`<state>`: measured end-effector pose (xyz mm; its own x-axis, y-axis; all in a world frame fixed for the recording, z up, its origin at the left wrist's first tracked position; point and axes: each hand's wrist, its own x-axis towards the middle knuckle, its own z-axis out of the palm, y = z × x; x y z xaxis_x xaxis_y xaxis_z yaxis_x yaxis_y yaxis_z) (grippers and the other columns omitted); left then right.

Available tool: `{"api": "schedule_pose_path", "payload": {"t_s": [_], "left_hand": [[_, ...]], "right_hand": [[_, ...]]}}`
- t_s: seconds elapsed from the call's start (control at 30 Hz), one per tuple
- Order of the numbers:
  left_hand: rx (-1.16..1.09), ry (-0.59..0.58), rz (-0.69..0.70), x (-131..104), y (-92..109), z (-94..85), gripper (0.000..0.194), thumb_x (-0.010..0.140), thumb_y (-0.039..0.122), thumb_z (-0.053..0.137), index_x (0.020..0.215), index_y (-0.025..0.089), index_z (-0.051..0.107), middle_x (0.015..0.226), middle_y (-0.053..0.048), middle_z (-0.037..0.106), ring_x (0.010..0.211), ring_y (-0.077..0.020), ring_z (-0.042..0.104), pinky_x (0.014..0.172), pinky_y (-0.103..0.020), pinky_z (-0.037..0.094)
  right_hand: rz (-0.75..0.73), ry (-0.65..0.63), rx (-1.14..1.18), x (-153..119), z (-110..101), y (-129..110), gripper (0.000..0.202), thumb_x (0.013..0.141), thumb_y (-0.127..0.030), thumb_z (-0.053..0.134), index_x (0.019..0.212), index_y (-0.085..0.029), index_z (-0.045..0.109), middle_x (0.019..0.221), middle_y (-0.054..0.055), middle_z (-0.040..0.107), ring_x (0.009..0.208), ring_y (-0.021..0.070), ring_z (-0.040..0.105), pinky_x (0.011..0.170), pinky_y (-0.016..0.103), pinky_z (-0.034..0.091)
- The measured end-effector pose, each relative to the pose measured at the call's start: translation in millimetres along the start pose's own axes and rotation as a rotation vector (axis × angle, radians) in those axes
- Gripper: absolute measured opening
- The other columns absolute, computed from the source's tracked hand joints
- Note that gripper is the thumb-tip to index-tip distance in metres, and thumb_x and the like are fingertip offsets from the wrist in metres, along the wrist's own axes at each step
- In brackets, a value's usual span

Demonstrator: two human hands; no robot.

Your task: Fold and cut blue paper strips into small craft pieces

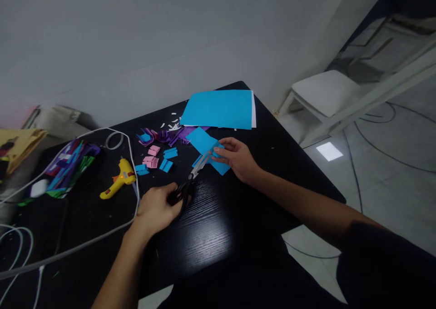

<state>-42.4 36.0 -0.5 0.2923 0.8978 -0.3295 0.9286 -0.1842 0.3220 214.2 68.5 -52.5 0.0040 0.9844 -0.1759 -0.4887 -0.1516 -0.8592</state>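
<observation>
With its fingers through the handles, my left hand (158, 207) is closed on a pair of black-handled scissors (192, 174). Their blades point up and right, against the lower edge of a blue strip of paper (200, 141). My right hand (236, 159) pinches that strip near its middle, close to the blade tips. Part of the paper is hidden behind my fingers. Left of the strip lie small folded blue pieces (166, 165) and folded pink pieces (151, 161). Purple paper pieces (187, 134) and white scraps (174, 127) lie just behind.
A large blue sheet (220, 109) lies on white paper at the table's back. To the left are a yellow glue gun (119, 179), a bundle of coloured strips (73, 163) and a white cable (91, 237) crossing the black table (252, 213). A white chair (325, 91) stands beyond the right edge.
</observation>
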Motion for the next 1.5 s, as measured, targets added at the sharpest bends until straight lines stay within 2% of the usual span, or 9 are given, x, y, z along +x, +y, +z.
{"api": "schedule_pose_path", "payload": {"t_s": [0.2, 0.43, 0.8, 1.5], "left_hand": [[0.0, 0.02, 0.022, 1.9, 0.1, 5.0, 0.031, 0.087, 0.052, 0.057, 0.075, 0.023, 0.059, 0.067, -0.002, 0.064, 0.064, -0.0209, 0.06, 0.061, -0.029, 0.03], [-0.018, 0.048, 0.063, 1.4, 2.5, 7.9, 0.031, 0.087, 0.051, 0.057, 0.073, 0.023, 0.055, 0.068, -0.001, 0.064, 0.064, -0.0197, 0.06, 0.061, -0.029, 0.031], [0.005, 0.098, 0.123, 5.0, -1.5, 17.0, 0.034, 0.088, 0.053, 0.053, 0.072, 0.023, 0.05, 0.066, 0.0, 0.061, 0.062, -0.0193, 0.059, 0.061, -0.029, 0.033], [-0.001, 0.094, 0.114, 5.5, -1.9, 18.7, 0.033, 0.089, 0.052, 0.05, 0.073, 0.023, 0.049, 0.068, -0.001, 0.062, 0.062, -0.0195, 0.058, 0.061, -0.029, 0.033]], "right_hand": [[-0.015, -0.029, -0.034, -9.4, 8.0, 1.5, 0.039, 0.066, -0.031, 0.091, 0.092, -0.02, 0.064, 0.096, 0.003, 0.071, 0.096, 0.0224, 0.073, 0.088, 0.046, 0.066], [0.021, -0.09, -0.035, -13.4, 10.7, 5.1, 0.033, 0.068, -0.024, 0.088, 0.091, -0.019, 0.064, 0.095, 0.005, 0.073, 0.094, 0.0231, 0.074, 0.085, 0.045, 0.067], [0.039, -0.11, -0.011, -15.9, 13.0, 5.6, 0.03, 0.066, -0.021, 0.085, 0.089, -0.018, 0.066, 0.095, 0.003, 0.075, 0.087, 0.0193, 0.074, 0.072, 0.034, 0.068], [0.043, -0.116, -0.048, -15.7, 13.1, 5.9, 0.032, 0.068, -0.026, 0.085, 0.09, -0.019, 0.063, 0.093, 0.004, 0.074, 0.088, 0.021, 0.074, 0.074, 0.037, 0.067]]}}
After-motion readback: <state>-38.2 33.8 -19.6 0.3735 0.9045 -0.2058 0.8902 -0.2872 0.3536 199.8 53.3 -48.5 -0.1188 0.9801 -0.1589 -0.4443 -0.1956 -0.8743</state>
